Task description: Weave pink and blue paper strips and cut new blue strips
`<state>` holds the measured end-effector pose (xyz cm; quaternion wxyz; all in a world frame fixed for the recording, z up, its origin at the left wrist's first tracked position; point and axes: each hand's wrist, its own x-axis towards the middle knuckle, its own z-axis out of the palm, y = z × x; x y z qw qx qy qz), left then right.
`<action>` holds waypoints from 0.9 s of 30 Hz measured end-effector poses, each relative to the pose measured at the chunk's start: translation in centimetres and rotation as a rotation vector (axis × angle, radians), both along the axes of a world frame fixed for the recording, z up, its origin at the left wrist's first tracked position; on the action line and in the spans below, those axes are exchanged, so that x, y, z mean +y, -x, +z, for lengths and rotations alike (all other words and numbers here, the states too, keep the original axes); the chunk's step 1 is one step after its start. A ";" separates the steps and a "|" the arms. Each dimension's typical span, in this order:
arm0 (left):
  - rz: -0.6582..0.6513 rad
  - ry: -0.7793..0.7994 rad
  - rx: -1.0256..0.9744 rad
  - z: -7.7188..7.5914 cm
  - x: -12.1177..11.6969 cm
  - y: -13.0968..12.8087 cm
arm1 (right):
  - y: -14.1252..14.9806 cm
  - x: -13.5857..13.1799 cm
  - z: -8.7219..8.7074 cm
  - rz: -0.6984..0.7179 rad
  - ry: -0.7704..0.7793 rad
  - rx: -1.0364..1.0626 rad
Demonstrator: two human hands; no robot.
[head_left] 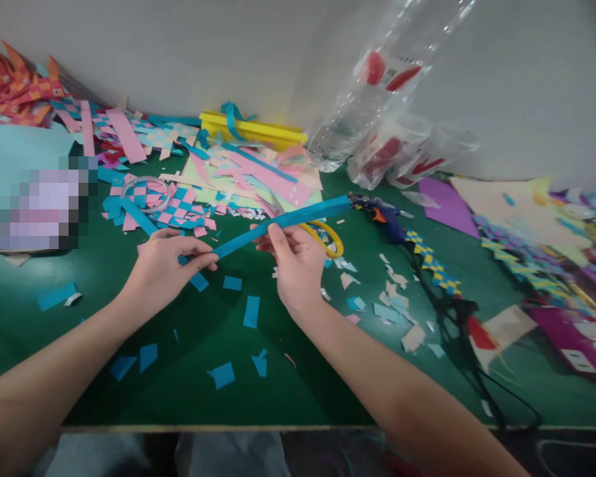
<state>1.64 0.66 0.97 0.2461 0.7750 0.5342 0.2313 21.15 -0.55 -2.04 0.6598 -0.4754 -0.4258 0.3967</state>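
Observation:
A long blue paper strip [312,212] slants up to the right between my two hands. My left hand [161,262] pinches its lower left end between thumb and fingertips. Further along, my right hand [300,265] grips the strip, thumb pressed on top. Scissors with a yellow handle [336,245] show behind my right hand, their blades pointing up left past the strip; whether the fingers also hold them is hidden. The strip's far end overlaps the tip of a dark blue glue gun [392,225]. Blue paper scraps [251,312] lie below my hands.
Checkered woven paper [179,207], a clear tape roll [146,195] and a yellow folded piece [258,129] lie behind. Plastic cups [387,149] lean on the wall. The gun's black cord [481,374] trails right. A blurred-out object [40,209] sits left on the green table [189,404].

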 end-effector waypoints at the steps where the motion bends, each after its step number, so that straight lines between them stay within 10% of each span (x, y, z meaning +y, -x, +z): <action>1: 0.009 0.013 -0.004 0.0 0.0 0.1 | 0.0 0.0 0.0 0.018 -0.006 0.029; 27: -0.013 0.070 -0.132 0.2 -0.1 0.2 | 0.5 -0.4 0.2 0.121 0.042 -0.040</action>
